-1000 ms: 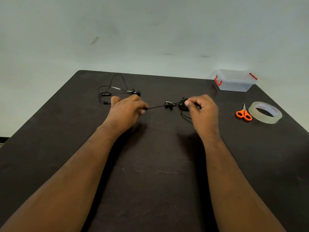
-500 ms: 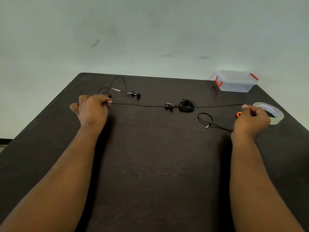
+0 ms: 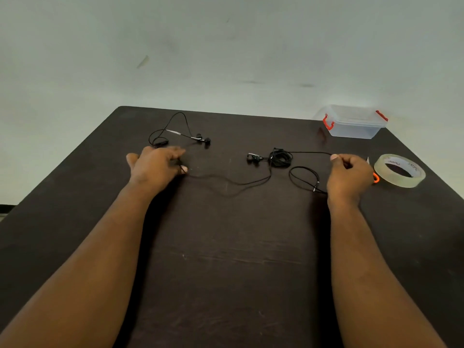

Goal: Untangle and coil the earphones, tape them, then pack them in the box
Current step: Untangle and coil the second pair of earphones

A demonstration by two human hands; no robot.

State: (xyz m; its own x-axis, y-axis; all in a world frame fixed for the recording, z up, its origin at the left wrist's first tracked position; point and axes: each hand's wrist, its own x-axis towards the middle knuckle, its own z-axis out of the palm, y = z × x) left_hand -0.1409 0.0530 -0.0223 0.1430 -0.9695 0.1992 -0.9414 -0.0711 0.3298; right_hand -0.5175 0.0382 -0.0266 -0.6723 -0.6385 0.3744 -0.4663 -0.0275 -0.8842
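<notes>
Black earphones (image 3: 280, 158) lie knotted mid-bench (image 3: 226, 259); my left hand (image 3: 155, 165) and right hand (image 3: 349, 175) each pinch the cord. Untangling is in hand. Next, I judge, loosen the knot before coiling.

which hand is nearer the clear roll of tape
Right. The right hand sits just left of the clear tape roll; the left hand is far across the dark table.

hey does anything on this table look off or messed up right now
Only the knot in the earphone cord mid-table: a tight black tangle beside two earbuds, with slack cord trailing to the left hand and right hand. The box, tape roll and a second pair of earphones look fine.
</notes>
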